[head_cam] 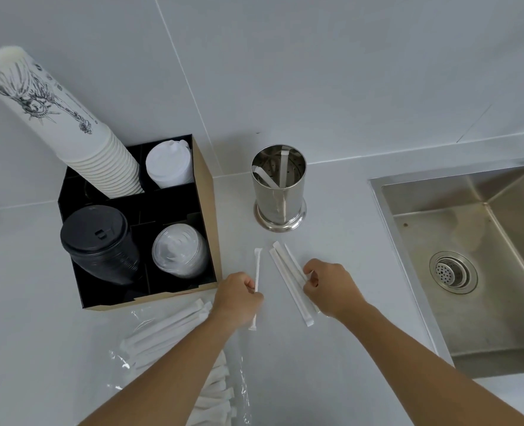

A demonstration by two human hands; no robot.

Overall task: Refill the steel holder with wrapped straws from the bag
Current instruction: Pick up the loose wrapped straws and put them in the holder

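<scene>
The steel holder (pixel 279 192) stands upright on the white counter, with two wrapped straws leaning inside. My left hand (pixel 239 295) grips a single wrapped straw (pixel 257 265) just in front of the holder. My right hand (pixel 328 287) pinches a small bundle of wrapped straws (pixel 285 265) that points toward the holder. The clear plastic bag (pixel 174 342) of wrapped straws lies on the counter under my left forearm, partly hidden by it.
A black and brown organiser box (pixel 205 192) at the left holds stacked paper cups (pixel 70 124), white lids, black lids and clear lids. A steel sink (pixel 469 256) is set into the counter at the right. A tiled wall rises behind.
</scene>
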